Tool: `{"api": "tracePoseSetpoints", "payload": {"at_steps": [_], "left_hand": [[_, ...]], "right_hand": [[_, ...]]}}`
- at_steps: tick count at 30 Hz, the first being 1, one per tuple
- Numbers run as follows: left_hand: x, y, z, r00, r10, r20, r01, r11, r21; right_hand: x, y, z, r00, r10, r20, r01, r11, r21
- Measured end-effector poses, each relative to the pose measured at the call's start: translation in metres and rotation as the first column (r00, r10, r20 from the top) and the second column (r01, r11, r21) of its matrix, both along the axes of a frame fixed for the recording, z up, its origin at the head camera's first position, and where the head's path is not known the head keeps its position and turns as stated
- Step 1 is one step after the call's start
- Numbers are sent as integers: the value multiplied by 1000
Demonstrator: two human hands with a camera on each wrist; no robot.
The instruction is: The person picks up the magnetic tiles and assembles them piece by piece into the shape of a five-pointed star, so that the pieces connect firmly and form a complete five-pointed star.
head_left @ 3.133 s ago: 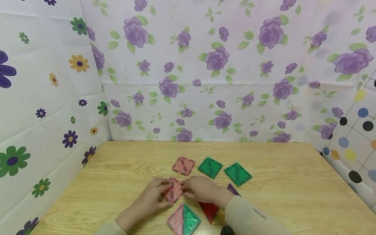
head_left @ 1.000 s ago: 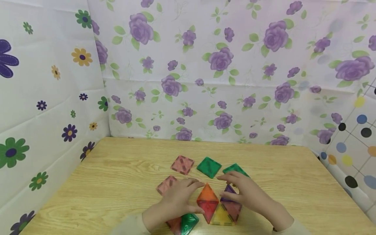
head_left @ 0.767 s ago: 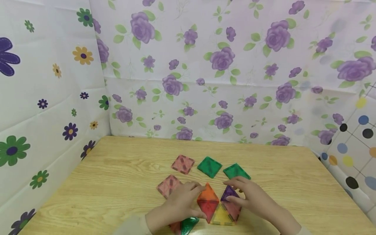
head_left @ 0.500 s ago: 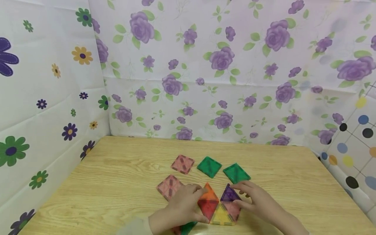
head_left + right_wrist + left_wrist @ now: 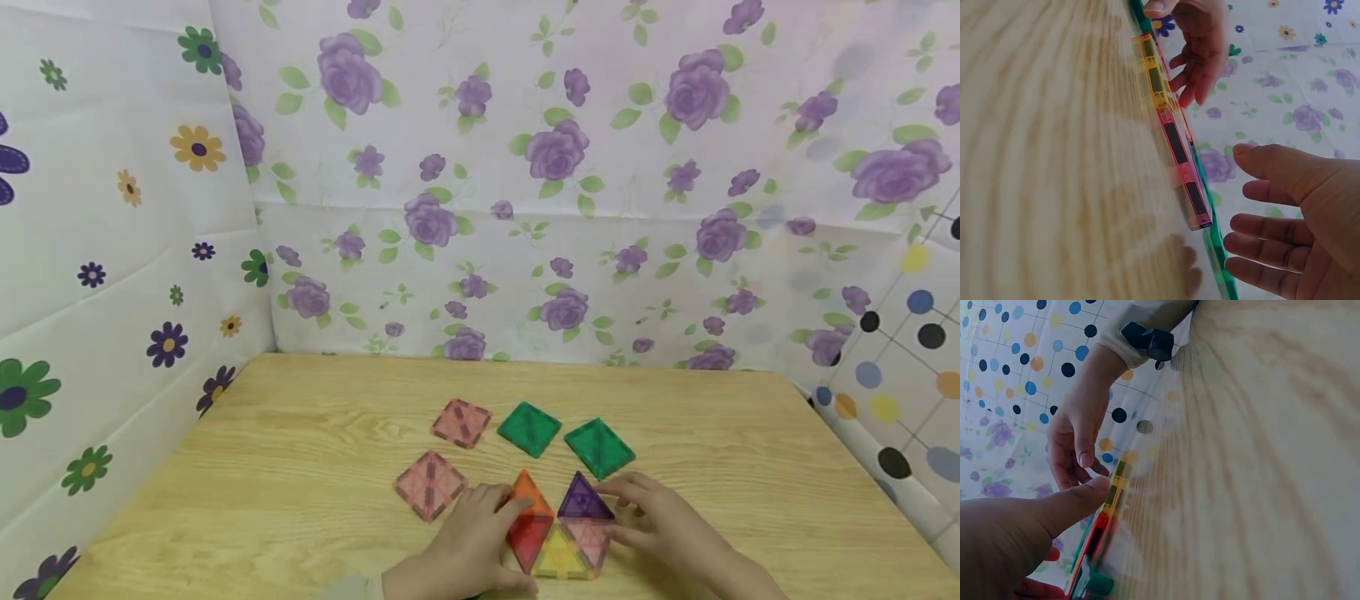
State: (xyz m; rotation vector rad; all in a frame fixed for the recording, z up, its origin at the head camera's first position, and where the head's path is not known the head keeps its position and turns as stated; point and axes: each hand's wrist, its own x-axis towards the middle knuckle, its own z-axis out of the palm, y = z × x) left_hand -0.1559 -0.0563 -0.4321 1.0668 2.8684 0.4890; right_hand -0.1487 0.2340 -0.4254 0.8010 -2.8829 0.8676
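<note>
Both hands have come away from the pink diamond (image 5: pixel 430 486), which they framed about three seconds ago, and now flank five translucent triangles on the table (image 5: pixel 300 467). From the head view, the left hand (image 5: pixel 476 542) curves over the outer side of the orange triangle (image 5: pixel 527 492) and red triangle (image 5: pixel 530 537), fingertips on the orange; whether it grips or merely rests cannot be told. Just beyond its thumb sits the yellow triangle (image 5: pixel 558 558). The right hand (image 5: pixel 652 517) is relaxed and grasps nothing, its fingertips at the outer side of the purple triangle (image 5: pixel 581 498) and pink triangle (image 5: pixel 590 542). Ahead of both hands, a wedge-shaped gap lies between orange and purple. In the left wrist view, the thumb points along the yellow edge, the right hand hanging opposite. In the right wrist view, that hand's fingers are loosely spread, the pink edge before them. Squaring the shape probably goes best with the left hand as a light anchor and gentle, level inward pressure from the right fingertips, lest an edge ride up.
</note>
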Motion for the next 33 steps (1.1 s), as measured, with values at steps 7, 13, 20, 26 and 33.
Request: {"api": "tracePoseSetpoints", "payload": {"at_steps": [7, 13, 20, 26, 33], "left_hand": [[1, 0, -7, 998, 60, 11, -61, 998, 19], [0, 1, -9, 997, 74, -6, -74, 997, 10], [-2, 3, -12, 992, 125, 18, -125, 992, -2], [-2, 4, -15, 989, 147, -20, -147, 989, 13], [-3, 4, -18, 985, 172, -25, -171, 985, 39]], "right_hand": [[-1, 4, -4, 1000, -9, 23, 7, 995, 98], [1, 4, -5, 999, -39, 6, 37, 986, 163], [3, 0, -11, 998, -69, -14, 70, 984, 166], [4, -3, -15, 996, -68, -58, 78, 978, 196], [6, -4, -20, 994, -76, -84, 89, 982, 165]]}}
